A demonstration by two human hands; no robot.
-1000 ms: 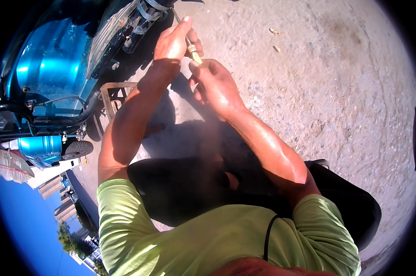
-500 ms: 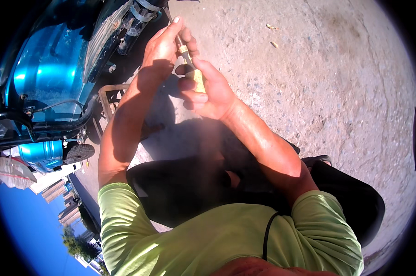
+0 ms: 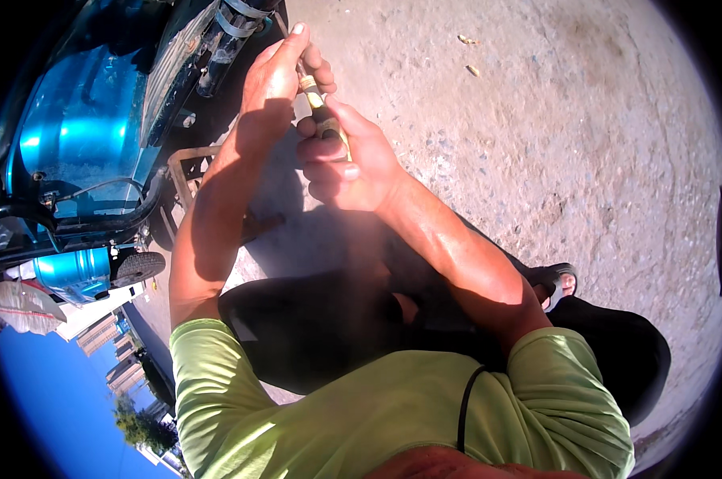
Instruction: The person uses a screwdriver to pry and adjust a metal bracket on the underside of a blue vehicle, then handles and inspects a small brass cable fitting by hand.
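A screwdriver (image 3: 312,99) with a yellow and dark handle is held between my two hands, pointing up and away from me. Its metal shaft runs under the thumb of my left hand (image 3: 275,77), which is closed round it. Lower down, my right hand (image 3: 361,164) wraps the handle, thumb laid along it. The tool's tip is hard to make out beside the dark underside of the blue vehicle (image 3: 81,128).
A metal pipe with clamps (image 3: 232,32) hangs at the vehicle's edge. Below it stands a rusty metal frame (image 3: 181,176). Farther left are a small wheel (image 3: 137,268) and a pale sack (image 3: 27,307). Rough concrete (image 3: 537,144) spreads to the right, with small yellowish scraps (image 3: 473,71).
Both hands have shifted slightly left and up in the picture with the screwdriver. Its handle now shows more of its dark side, and my right fingers have curled farther round it.
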